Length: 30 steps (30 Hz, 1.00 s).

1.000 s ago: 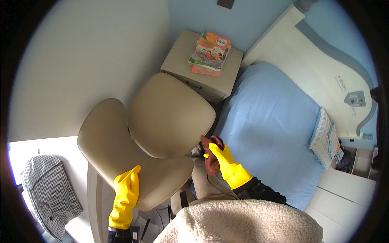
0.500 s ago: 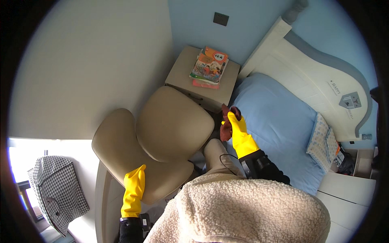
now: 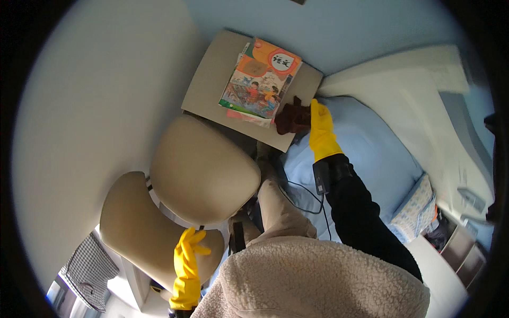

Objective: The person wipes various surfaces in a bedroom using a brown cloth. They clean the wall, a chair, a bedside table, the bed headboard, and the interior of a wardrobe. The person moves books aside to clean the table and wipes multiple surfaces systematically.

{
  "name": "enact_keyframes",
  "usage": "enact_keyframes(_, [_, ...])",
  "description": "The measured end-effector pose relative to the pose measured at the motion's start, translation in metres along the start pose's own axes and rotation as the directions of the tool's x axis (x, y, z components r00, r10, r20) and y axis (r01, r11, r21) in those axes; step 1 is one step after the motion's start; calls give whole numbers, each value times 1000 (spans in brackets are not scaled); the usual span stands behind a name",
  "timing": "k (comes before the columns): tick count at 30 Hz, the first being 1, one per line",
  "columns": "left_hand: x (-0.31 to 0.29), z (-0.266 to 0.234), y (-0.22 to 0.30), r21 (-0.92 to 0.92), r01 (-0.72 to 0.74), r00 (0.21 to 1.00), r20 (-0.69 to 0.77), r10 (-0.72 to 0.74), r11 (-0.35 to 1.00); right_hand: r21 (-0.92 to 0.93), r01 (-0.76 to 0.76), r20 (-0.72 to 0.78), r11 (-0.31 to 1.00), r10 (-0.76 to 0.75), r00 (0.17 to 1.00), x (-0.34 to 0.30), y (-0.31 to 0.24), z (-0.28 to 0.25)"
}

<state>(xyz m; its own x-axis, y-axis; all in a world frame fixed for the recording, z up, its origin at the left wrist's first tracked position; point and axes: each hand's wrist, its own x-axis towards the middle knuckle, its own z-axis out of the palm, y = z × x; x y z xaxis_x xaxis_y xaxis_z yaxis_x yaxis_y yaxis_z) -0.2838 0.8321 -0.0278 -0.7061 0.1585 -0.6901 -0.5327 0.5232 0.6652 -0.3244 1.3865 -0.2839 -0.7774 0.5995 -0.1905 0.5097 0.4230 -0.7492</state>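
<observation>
Books (image 3: 260, 79) obstructing nightstand top (image 3: 209, 71), right fingers (image 3: 316, 110) clutching maroon cloth (image 3: 293, 118) beside them, left fingers (image 3: 200, 249) spread near chair (image 3: 204, 169) (bed (image 3: 366, 132) alongside)

Home bdrm: blue-covered bed (image 3: 366, 135) w/ white hdbd. (image 3: 395, 77) & patterned pillow (image 3: 416, 204), nightstand (image 3: 212, 71) beside it w/ stacked bks. (image 3: 257, 82)

On the left I observe a smooth, pale grey wall (image 3: 101, 100), meeting a matte light-blue wall (image 3: 360, 32) at the far corner. Near the latter stands a boxy beige nightstand (image 3: 204, 87); just to its right lies a bed in plain blue fabric (image 3: 371, 153), headed by a white headboard (image 3: 392, 77) with grey trim. A beige chair with two rounded, padded sections (image 3: 204, 169) occupies the left foreground. I note brightness at a partly visible window (image 3: 64, 302), near left, and a smooth white cabinet (image 3: 435, 270), near right.
</observation>
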Motion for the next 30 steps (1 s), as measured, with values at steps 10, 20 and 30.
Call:
enact_keyframes(10, [355, 113, 190, 421, -712, 668, 159, 727, 562, 195, -166, 181, 967, 131, 975, 120, -14, 84])
enact_keyframes(20, [499, 187, 205, -5, -274, 923, 281, 264, 962, 323, -168, 76, 931, 152, 985, 119, 5, 111])
enact_keyframes(30, [506, 203, 142, 131, -382, 895, 297, 331, 915, 451, -606, 293, 656, 533, 794, 120, 18, 85])
